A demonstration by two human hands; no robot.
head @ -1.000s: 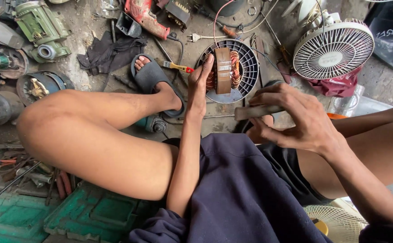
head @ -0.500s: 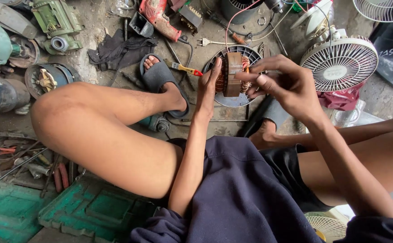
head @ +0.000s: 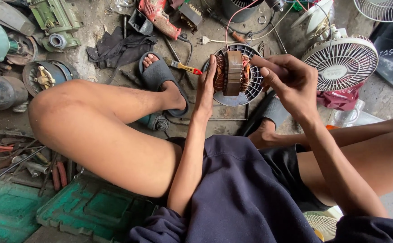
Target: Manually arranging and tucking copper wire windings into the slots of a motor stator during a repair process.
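While the left hand (head: 205, 87) steadies the copper-wound stator (head: 232, 73) above the round fan grille (head: 255, 87) on the workshop floor, the right hand (head: 289, 83) is closed on a thin tool, tip at the windings. Step looks like winding work; next needs fine tip control.

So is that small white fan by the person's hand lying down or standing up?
Lying down, it seems. The white fan shows its whole round grille to the head camera, which looks down, so it faces upward on the floor, beside the right hand.
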